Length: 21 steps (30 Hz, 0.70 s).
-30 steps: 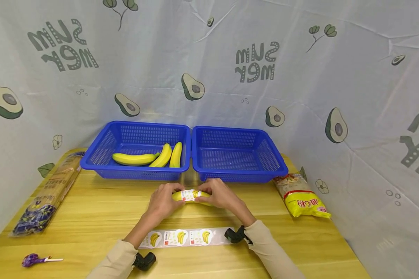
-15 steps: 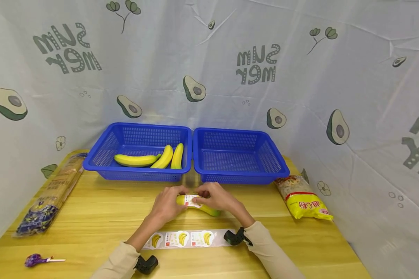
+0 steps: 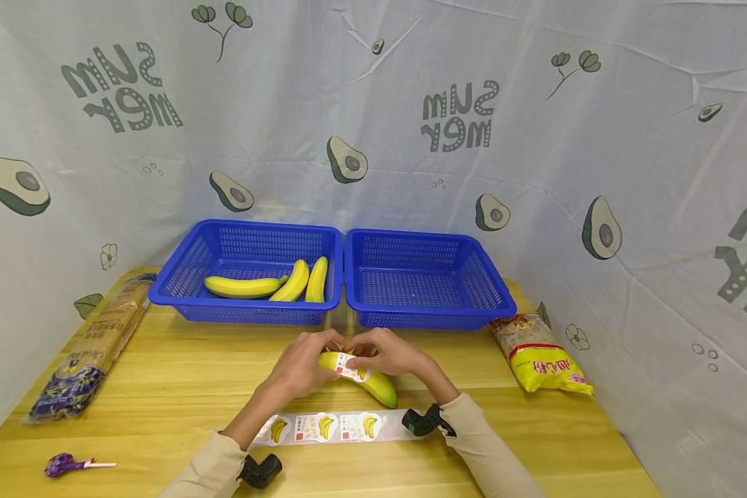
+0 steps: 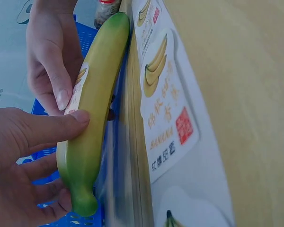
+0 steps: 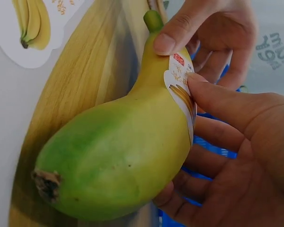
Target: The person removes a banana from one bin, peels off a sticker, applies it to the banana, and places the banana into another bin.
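Observation:
A yellow-green banana [image 3: 381,387] is held between both hands just above the table, its green blossom end angled toward the front right. My left hand [image 3: 301,364] grips it near the stem end, thumb on top, as the left wrist view shows. On the banana's side lies a white banana-print sticker [image 5: 182,90]. My right hand [image 3: 391,353] presses its thumb on this sticker, with its fingers behind the banana. Closer to me, a strip of backing paper [image 3: 391,426] carries several similar stickers [image 4: 163,94].
At the back left, a blue basket [image 3: 243,310] contains 3 bananas [image 3: 243,287]. Another blue basket [image 3: 429,317] stands beside it. A long noodle packet [image 3: 93,346] lies left, a yellow-and-clear bag [image 3: 538,356] right, and a purple lollipop [image 3: 62,465] front left.
The banana has turned, its green end swinging toward me and to the right. My right hand has shifted from the banana's right end onto the sticker; my left hand keeps its grip.

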{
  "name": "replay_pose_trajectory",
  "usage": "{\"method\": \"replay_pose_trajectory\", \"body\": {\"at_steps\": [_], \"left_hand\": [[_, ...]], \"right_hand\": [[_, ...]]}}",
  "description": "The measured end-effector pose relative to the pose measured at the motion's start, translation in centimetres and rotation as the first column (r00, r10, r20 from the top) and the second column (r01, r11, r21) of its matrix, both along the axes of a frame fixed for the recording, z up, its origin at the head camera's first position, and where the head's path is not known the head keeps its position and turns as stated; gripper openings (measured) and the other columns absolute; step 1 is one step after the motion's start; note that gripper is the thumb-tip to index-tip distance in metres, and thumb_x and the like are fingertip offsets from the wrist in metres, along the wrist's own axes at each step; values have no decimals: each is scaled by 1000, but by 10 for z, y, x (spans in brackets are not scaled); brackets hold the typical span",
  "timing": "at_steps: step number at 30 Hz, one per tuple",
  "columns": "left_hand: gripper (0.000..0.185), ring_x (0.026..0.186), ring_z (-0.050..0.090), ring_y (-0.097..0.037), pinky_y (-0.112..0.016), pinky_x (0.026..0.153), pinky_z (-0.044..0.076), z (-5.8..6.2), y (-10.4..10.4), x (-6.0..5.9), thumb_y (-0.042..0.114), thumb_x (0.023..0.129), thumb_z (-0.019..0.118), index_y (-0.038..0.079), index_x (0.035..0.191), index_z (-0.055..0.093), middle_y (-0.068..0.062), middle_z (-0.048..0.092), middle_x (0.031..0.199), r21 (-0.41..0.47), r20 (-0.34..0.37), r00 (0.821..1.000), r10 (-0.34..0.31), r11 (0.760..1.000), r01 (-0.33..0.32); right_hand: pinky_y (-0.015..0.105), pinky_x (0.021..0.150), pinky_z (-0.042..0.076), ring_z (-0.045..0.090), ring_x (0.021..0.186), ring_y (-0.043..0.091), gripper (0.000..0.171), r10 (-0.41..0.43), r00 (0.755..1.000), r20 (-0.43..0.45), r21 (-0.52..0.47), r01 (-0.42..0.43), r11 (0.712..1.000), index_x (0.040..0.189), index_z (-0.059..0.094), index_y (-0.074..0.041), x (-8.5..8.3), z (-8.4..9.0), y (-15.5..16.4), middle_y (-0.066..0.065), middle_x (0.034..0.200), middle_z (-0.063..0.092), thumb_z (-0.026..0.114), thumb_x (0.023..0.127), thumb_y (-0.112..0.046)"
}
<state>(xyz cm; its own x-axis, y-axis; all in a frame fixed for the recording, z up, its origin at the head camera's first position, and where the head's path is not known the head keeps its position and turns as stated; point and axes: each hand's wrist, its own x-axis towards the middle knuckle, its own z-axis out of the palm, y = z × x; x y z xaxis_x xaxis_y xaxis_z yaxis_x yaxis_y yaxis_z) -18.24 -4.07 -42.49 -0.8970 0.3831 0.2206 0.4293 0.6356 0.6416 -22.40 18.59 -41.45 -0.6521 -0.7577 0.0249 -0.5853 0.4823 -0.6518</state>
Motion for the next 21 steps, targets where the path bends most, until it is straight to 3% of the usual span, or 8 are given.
{"method": "replay_pose_trajectory", "body": {"at_steps": [9,17,21], "left_hand": [[42,100,71,-23,-39,88,62,1,-3,1,2,82,94,8,120,77,-3,78,113,62,-3,989,-148,987,147],[41,103,68,-25,-34,91,60,5,-5,-8,9,86,93,6,123,76,-5,77,119,144,42,957,-287,950,279],[36,109,68,-31,-35,89,62,14,-6,-13,15,94,87,2,125,74,-13,74,123,224,115,948,-297,937,266]], "right_hand": [[25,87,62,74,95,13,29,24,996,81,21,-26,999,129,73,3,3,7,9,11,109,80,71,106,-15],[27,83,61,71,91,12,26,104,992,76,50,-108,993,127,73,2,3,22,19,7,104,78,68,108,-15],[24,75,59,66,83,4,26,132,985,111,64,-140,988,127,74,3,2,31,24,3,98,77,66,109,-15]]}}
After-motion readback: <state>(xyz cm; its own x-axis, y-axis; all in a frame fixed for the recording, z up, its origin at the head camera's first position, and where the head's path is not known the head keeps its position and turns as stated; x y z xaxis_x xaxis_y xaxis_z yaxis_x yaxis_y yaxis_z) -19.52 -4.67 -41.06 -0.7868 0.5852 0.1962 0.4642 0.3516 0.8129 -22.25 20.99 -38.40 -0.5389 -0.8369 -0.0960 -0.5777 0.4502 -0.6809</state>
